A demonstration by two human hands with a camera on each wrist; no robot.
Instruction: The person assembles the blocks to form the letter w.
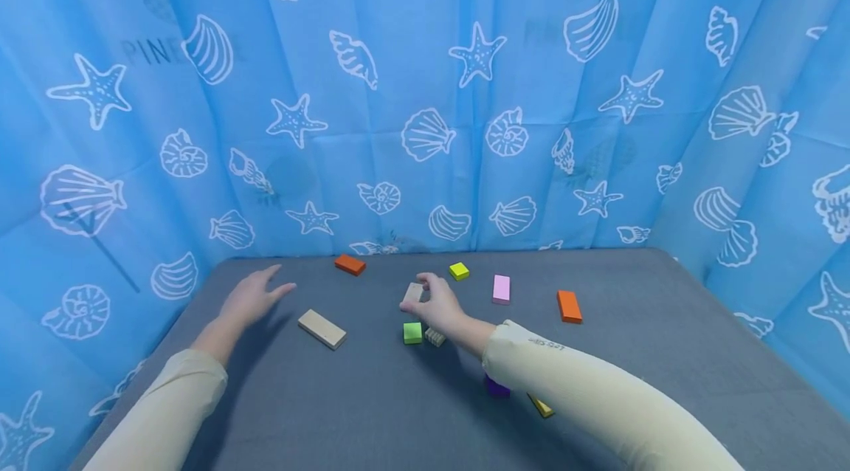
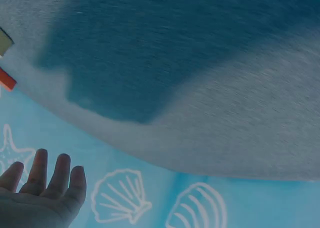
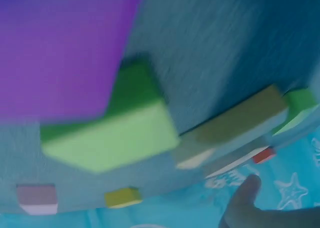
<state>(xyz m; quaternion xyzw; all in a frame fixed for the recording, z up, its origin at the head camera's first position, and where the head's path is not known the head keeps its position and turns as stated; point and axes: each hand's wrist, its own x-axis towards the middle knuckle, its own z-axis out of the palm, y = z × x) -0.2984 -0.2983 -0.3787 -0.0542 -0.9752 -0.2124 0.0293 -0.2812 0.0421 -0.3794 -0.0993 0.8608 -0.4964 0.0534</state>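
My right hand (image 1: 440, 308) pinches a pale wooden block (image 1: 413, 294), thumb at one end and fingertips at the other. In the right wrist view, a finger (image 3: 245, 195) shows close to that block. Below this hand sit a small green block (image 1: 412, 333) and a ridged pale block (image 1: 434, 337), partly hidden by the wrist. My left hand (image 1: 252, 297) hovers over the left part of the table with fingers extended, holding nothing. Closest to it lies a long pale wooden block (image 1: 322, 329). In the left wrist view, the left fingers (image 2: 60, 175) are spread.
A red-orange block (image 1: 350, 264), a yellow block (image 1: 459, 271), a pink block (image 1: 501, 289) and an orange block (image 1: 569, 306) lie farther back. Purple (image 1: 496, 387) and yellow (image 1: 541, 404) pieces show beside the right sleeve. A shell-print curtain (image 1: 425, 87) borders the grey table (image 1: 372, 412).
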